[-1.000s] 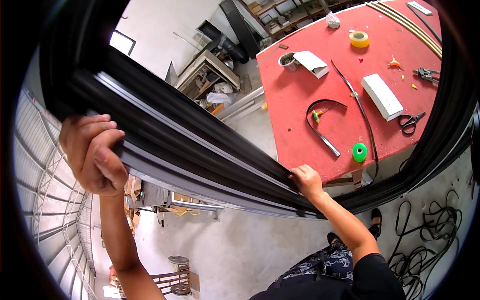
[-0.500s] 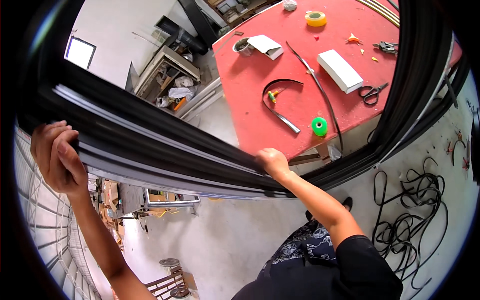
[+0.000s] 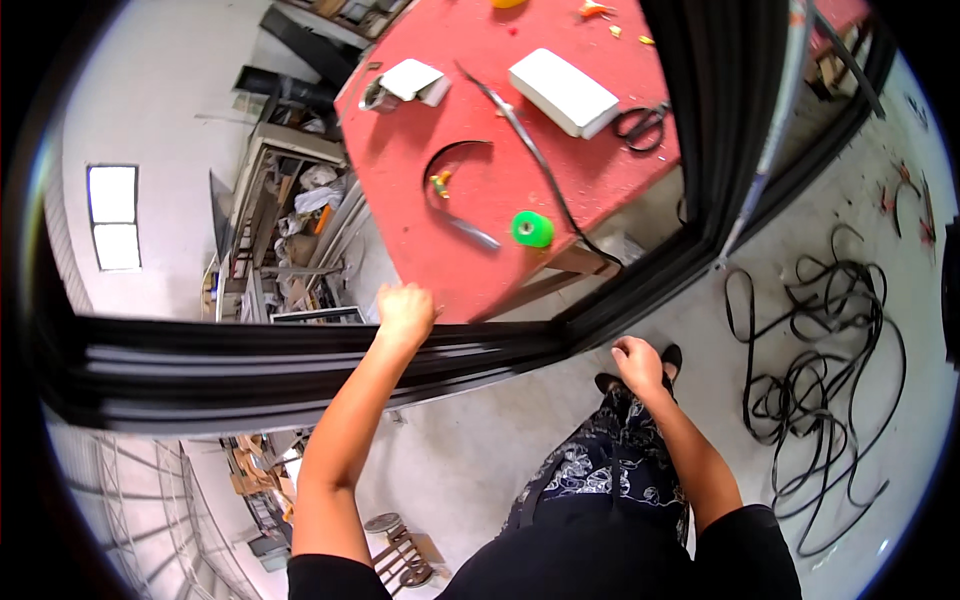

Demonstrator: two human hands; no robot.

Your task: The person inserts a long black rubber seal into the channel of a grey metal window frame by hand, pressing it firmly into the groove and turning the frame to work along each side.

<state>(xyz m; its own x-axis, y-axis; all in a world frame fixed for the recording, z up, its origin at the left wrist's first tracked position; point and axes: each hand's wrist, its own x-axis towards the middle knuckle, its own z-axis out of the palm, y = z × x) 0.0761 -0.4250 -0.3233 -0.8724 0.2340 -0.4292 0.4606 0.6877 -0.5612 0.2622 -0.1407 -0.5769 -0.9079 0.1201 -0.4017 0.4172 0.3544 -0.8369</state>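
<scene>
A large black frame (image 3: 290, 372) with grooved, striped sides runs across in front of me and bends upward at a corner on the right. My left hand (image 3: 405, 315) is closed over the frame's inner edge, knuckles up, its fingertips hidden. Off the frame, just below its corner, my right hand (image 3: 640, 365) hangs over my legs with its fingers curled in; nothing shows in it. Beyond the frame, on the red table (image 3: 400, 220), a green roll (image 3: 532, 229) lies close to the near edge.
The table also bears a white box (image 3: 565, 92), scissors (image 3: 640, 128), a black strip (image 3: 530, 150), a curved strip (image 3: 430, 170) and a small yellow-green tool (image 3: 440, 183). A tangled black cord (image 3: 820, 370) lies on the floor at right. A stool (image 3: 400, 550) stands behind me.
My left hand has gone from the frame's far left to its middle. My right hand has let go of the frame and dropped toward my legs. My view has turned.
</scene>
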